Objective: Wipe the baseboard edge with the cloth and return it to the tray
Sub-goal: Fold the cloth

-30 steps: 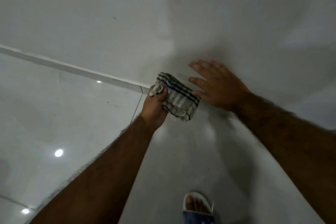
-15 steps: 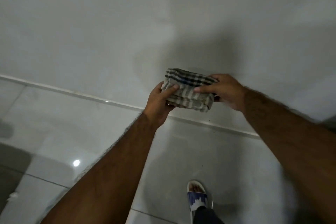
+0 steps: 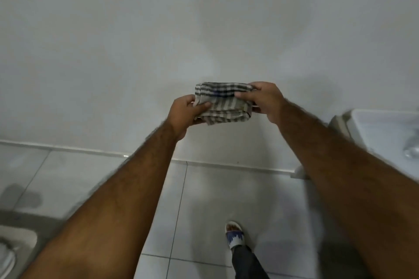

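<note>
Since the earlier frame, the folded cloth (image 3: pixel 223 103) has risen well above the baseboard edge (image 3: pixel 226 165). Its long axis runs left-right, level. The left hand (image 3: pixel 184 113) and right hand (image 3: pixel 265 99) pinch opposite ends, fingers clamped on the fabric.

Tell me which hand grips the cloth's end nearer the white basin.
The right hand: it holds the cloth at the basin side; the left hand holds the opposite end.

Both hands — left (image 3: pixel 184 113), right (image 3: pixel 266 99) — grip the folded cloth (image 3: pixel 223 103) before the wall (image 3: pixel 136 41).
</note>
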### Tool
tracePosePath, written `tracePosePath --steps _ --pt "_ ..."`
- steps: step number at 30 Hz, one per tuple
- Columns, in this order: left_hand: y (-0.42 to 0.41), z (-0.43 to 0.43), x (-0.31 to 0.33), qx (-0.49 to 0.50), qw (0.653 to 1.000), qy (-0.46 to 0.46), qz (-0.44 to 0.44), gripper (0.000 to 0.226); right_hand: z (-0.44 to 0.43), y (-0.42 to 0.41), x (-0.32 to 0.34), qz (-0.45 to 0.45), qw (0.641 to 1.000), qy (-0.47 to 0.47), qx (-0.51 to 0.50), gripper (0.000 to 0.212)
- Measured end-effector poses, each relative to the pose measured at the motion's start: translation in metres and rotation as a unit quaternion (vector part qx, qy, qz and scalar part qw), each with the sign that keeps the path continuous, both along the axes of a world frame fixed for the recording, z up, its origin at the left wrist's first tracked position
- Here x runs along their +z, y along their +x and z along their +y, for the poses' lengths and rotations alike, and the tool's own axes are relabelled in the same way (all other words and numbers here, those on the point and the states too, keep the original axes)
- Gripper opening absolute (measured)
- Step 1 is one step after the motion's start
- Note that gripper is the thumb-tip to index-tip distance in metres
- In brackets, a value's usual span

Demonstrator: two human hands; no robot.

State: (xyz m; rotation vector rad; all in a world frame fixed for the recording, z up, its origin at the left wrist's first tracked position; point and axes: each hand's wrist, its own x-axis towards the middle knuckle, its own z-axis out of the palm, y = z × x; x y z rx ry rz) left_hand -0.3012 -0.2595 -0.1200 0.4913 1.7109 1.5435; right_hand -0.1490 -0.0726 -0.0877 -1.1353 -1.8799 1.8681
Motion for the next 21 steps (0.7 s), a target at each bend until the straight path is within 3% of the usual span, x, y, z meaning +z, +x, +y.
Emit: tracePosePath --steps 4,9,13,17,21 --pt "0.031 -0.004 0.04 -0.009 1.0 0.012 0.014 0.035 -0.009 0.038 0.045 -0.014 0.996 0.083 -0.03 0.019" --pt "0.065 0.012 0.065 -0.057 0.997 0.05 0.002 0.04 -0.01 0.091 0.08 -0.01 0.991 0.108 -0.085 0.027" --pt "0.085 0.055 0.072 -0.087 0.994 0.059 -0.001 0.068 0.011 0.137 0.089 -0.016 0.986 0.109 -0.128 0.021" --pt "0.115 0.109 0.072 -0.104 0.993 0.046 0.006 0.077 0.043 0.184 0.087 -0.034 0.976 0.116 -0.181 0.024" --pt "0.16 0.179 0.063 -0.123 0.992 0.024 0.013 0.056 0.091 0.242 0.07 -0.094 0.959 0.148 -0.222 0.02"
